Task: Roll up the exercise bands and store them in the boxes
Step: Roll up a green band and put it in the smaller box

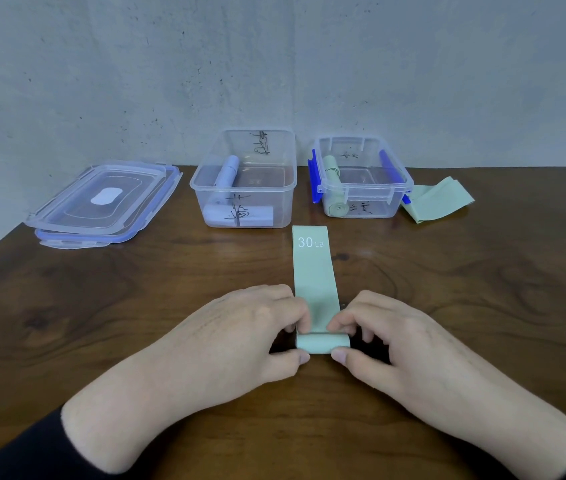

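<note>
I see the pale green flat exercise band marked "30 LB" (314, 271) lying lengthwise at the centre of the frame on the dark brown wooden desk (101, 306), its near end turned over into a small roll. My left hand (250, 334) pinches the left end of that roll between thumb and curled fingers, and my right hand (392, 337) pinches the right end the same way; both forearms come in from the bottom edge in dark sleeves. Above the band, just left of centre, stands a clear plastic box without clips (243, 181), with black handwriting on its walls, holding two rolled pale lilac bands (228, 173). To its right stands a clear plastic box with blue clips (361, 178), holding rolled pale green bands (333, 168), one along its left wall and one in the near left corner. Just right of that box, touching its near corner, a second pale green band (439, 199) lies unrolled and loosely folded on the desk. In the upper left of the frame, two clear lids with blue-tinted rims (105, 202) are stacked on the desk. A mottled grey wall (274, 64) fills the top of the frame.
</note>
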### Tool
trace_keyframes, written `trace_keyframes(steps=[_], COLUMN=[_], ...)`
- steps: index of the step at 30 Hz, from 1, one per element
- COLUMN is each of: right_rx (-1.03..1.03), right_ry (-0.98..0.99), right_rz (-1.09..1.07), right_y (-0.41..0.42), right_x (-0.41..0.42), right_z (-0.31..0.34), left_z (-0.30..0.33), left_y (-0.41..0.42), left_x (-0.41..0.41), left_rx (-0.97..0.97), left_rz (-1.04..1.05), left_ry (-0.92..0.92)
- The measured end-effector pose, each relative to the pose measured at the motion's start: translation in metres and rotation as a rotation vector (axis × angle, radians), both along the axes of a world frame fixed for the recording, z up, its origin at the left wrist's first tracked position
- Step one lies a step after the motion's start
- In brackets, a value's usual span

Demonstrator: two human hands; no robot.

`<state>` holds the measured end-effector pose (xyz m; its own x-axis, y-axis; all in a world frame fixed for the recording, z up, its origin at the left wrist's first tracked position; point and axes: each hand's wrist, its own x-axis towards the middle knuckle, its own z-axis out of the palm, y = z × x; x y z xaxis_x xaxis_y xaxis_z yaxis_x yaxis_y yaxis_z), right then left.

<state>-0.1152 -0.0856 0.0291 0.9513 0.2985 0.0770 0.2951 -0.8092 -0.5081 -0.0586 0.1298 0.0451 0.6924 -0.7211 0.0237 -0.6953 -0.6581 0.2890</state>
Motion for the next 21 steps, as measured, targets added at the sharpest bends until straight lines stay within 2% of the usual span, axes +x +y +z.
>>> trace_keyframes(steps=[21], right_rx=[-0.014], right_ry=[0.003], right_rz=[-0.032], right_y=[0.0020], right_x=[0.0014], right_z=[0.0015], left_z=[-0.0017], left_y=[-0.0002], left_x=[0.0011], left_rx=[0.002], left_rz=[0.016], left_ry=[-0.030])
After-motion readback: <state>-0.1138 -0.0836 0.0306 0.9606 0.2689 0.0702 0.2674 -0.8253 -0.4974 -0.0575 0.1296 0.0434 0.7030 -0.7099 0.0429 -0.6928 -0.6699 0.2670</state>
